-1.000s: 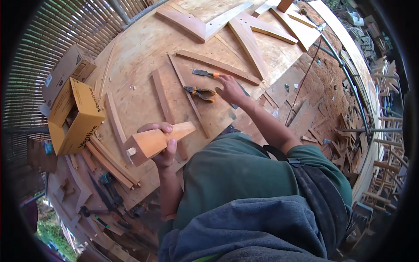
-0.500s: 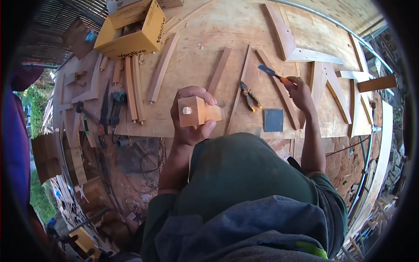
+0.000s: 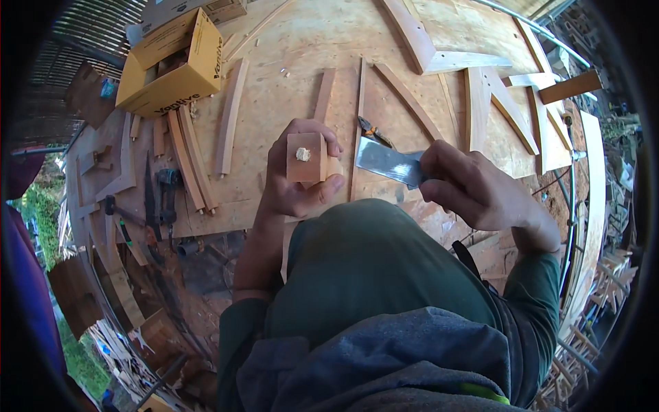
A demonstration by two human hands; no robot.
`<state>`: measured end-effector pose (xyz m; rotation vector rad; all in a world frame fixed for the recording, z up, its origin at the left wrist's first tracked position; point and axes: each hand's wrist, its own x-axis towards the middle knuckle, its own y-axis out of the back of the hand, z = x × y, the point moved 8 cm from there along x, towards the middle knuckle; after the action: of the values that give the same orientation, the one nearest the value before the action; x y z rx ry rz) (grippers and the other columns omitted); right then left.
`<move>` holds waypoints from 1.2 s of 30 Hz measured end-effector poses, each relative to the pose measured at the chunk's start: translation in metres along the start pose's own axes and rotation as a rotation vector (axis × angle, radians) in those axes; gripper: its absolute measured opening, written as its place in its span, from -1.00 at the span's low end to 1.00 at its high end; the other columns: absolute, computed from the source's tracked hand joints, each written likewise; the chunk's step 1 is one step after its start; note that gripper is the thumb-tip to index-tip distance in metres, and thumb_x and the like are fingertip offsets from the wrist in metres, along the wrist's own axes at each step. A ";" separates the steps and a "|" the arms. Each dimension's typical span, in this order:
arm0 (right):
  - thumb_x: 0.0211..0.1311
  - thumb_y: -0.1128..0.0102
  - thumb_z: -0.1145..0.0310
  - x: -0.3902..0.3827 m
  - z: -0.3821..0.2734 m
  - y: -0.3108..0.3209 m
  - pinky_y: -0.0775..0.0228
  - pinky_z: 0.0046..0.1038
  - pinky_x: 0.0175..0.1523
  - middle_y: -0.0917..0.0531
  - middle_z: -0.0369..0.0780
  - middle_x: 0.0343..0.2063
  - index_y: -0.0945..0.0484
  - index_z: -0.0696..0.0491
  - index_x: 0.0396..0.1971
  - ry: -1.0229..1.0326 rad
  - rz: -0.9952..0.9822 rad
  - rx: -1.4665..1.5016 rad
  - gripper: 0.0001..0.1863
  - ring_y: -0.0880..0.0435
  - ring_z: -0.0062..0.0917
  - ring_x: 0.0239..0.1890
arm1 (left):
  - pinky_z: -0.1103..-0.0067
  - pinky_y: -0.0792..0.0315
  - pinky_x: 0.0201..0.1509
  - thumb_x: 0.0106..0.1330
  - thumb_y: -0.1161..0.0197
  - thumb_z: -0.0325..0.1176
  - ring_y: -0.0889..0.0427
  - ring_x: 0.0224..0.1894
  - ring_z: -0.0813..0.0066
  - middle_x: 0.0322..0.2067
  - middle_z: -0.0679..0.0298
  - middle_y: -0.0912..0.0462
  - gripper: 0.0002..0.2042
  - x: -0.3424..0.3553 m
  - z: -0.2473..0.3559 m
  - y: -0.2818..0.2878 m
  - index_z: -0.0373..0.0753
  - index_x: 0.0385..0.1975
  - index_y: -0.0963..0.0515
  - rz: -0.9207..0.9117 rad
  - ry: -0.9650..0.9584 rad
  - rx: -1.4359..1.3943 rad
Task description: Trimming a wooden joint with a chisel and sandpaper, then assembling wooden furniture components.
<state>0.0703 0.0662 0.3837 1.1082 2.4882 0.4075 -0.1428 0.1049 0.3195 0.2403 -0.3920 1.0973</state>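
Observation:
In my left hand (image 3: 280, 180), fingers and thumb wrap around a squared wooden piece (image 3: 306, 172), its end face turned up toward me. A pale, rough lump (image 3: 303, 154) stands at the middle of that face; I cannot tell whether it is a peg end or filler. My right hand (image 3: 473, 185) is closed on a putty knife, its broad shiny blade (image 3: 384, 162) pointing left toward the wood. The fingers cover its handle. Pliers (image 3: 368, 128) with orange and black grips lie just beyond the blade, partly covered by it.
A plywood worktop (image 3: 274, 103) carries several wooden strips (image 3: 233, 117) and angled frame parts (image 3: 473, 63). An open yellow cardboard box (image 3: 199, 75) stands at the far left. Near the left edge lie a cordless drill (image 3: 167, 185) and a hammer (image 3: 123, 211).
My right hand has brought the putty knife left and nearer, close to the wood. My left hand still holds the piece. The dark square sheet is now mostly or wholly hidden. The view has shifted slightly.

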 end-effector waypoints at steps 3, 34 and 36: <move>0.54 -0.08 0.35 0.005 -0.028 -0.002 -0.25 -0.36 -0.43 -0.56 -0.17 -0.61 -0.31 0.16 0.22 0.068 -0.036 -0.114 -0.62 -0.55 -0.40 -0.60 | 0.45 -0.53 -0.02 -0.03 -0.26 -0.61 -0.56 -0.18 0.42 -0.21 0.12 -0.53 -0.56 0.006 -0.003 0.000 -0.36 -0.06 -0.42 -0.024 -0.068 0.044; 0.52 -0.10 0.37 0.036 -0.084 0.040 -0.33 -0.18 -0.42 -0.49 -0.17 -0.66 -0.52 0.10 0.18 -0.418 -0.278 -0.586 -0.68 -0.59 -0.27 -0.58 | 0.54 -0.50 -0.28 -0.10 -0.28 -0.47 -0.62 -0.38 0.40 -0.31 0.20 -0.58 -0.64 0.029 -0.022 -0.013 -0.31 -0.21 -0.51 -0.184 -0.008 -0.015; 0.48 -0.09 0.45 0.035 -0.071 0.036 -0.34 -0.21 -0.42 -0.51 -0.17 -0.59 -0.47 0.08 0.27 -0.151 -0.179 -0.551 -0.60 -0.57 -0.32 -0.55 | 0.54 -0.49 -0.29 -0.09 -0.28 -0.46 -0.61 -0.39 0.41 -0.32 0.22 -0.57 -0.66 0.028 -0.024 -0.009 -0.32 -0.23 -0.50 -0.175 -0.011 -0.009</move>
<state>0.0397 0.1084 0.4535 0.6608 2.1247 0.8542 -0.1189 0.1328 0.3092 0.2675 -0.3788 0.9225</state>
